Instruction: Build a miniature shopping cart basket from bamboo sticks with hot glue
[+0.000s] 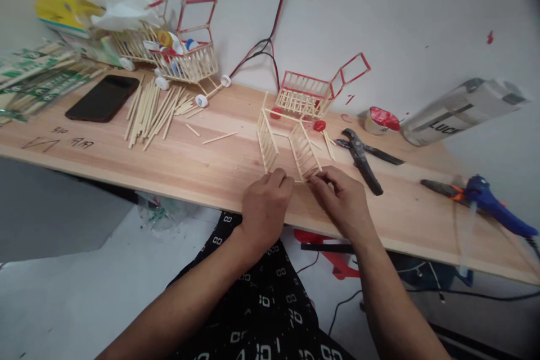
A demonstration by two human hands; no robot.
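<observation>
Near the front edge of the wooden table stands a small stick frame (304, 149) made of pale wooden sticks, with two slatted sides joined by cross sticks. My left hand (266, 205) has its fingers closed at the near end of the left slatted side (268, 143); the fingertips are turned away from view. With thumb and fingers, my right hand (343, 199) pinches the near lower corner of the right slatted side. Just behind stands a finished-looking miniature shopping cart (306, 95) with red-painted rims and red wheels.
Loose sticks (154, 112) and a phone (103, 98) lie to the left. Small carts (189, 62) stand behind them. Black-handled cutters (360, 160), a red-stained cup (381, 121), a tall can (459, 109) and a blue glue gun (485, 202) are on the right.
</observation>
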